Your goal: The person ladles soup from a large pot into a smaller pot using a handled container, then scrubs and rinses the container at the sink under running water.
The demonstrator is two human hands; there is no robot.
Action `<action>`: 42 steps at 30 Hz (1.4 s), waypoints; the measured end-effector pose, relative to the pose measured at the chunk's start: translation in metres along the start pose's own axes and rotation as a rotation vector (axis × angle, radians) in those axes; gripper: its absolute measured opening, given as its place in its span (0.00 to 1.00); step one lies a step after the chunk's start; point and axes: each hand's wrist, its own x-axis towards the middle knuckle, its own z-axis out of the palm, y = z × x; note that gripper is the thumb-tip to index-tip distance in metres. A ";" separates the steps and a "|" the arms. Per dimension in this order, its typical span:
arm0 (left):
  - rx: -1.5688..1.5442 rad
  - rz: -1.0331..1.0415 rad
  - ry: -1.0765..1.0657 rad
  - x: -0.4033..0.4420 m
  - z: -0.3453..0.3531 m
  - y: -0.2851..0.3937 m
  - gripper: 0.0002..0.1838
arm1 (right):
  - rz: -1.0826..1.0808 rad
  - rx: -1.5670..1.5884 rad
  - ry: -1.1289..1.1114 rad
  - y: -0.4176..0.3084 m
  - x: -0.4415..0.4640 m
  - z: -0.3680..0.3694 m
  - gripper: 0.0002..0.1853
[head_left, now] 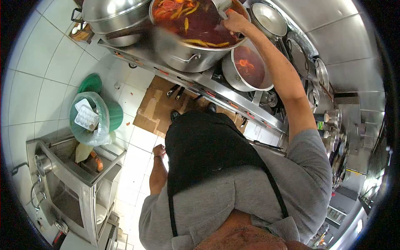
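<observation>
My right hand (235,23) is closed on a grey metal utensil (222,6) over the right side of a large steel pot (179,61). The utensil's full shape is cut off by the frame and partly hidden by the hand. In the pot is dark red liquid (204,27) with yellow and orange strips floating on it. A smaller pot (229,71) of reddish liquid with orange pieces stands beside it, below my right forearm. My left hand (158,151) hangs low at my side, fingers curled, with nothing visible in them.
Both pots stand on a steel stove (204,85), next to a big lidded pot (116,16). Several pans (268,18) line the back. Left are a lined green bin (115,116) and a steel sink unit (85,183). Cardboard (146,104) lies on the tiled floor.
</observation>
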 end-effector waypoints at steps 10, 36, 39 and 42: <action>0.336 0.347 0.050 0.023 0.008 -0.014 0.11 | 0.309 1.075 -0.468 0.002 0.011 -0.007 0.08; -0.007 0.247 0.022 -0.030 0.089 0.041 0.10 | 0.215 2.154 -0.811 0.027 -0.096 -0.033 0.07; 0.186 0.309 -0.027 -0.017 0.082 0.048 0.10 | 0.139 2.144 -0.777 0.025 -0.113 -0.041 0.07; 0.373 0.417 -0.062 -0.006 0.077 0.054 0.09 | 0.093 2.092 -0.703 0.027 -0.130 -0.055 0.07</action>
